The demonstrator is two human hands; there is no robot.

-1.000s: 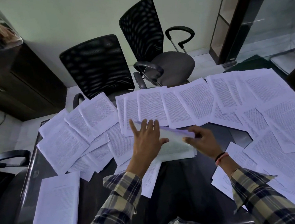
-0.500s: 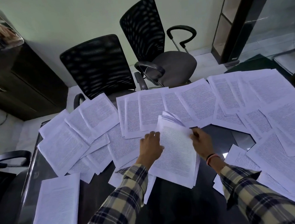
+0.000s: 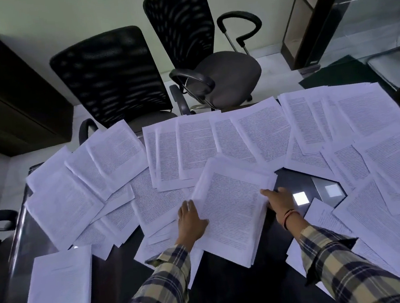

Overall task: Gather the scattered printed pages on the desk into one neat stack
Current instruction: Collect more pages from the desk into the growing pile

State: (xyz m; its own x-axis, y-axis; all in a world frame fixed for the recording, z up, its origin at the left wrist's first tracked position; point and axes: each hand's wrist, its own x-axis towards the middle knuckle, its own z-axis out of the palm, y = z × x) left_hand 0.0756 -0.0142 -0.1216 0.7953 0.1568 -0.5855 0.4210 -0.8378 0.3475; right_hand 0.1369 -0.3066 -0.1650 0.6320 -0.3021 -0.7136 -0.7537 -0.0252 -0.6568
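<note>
Lowered from upright, the white sheaf of printed pages (image 3: 230, 210) lies flat, left hand (image 3: 191, 223) and right hand (image 3: 278, 201) gripping its sides; its fanned edges could slip askew

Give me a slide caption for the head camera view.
Both hands, left hand and right hand, hold a stack among scattered pages.

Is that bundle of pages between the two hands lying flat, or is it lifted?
Cannot tell for sure. The bundle sits tilted over other sheets, the left hand and right hand gripping its sides; its near edges look fanned, not squared.
</note>
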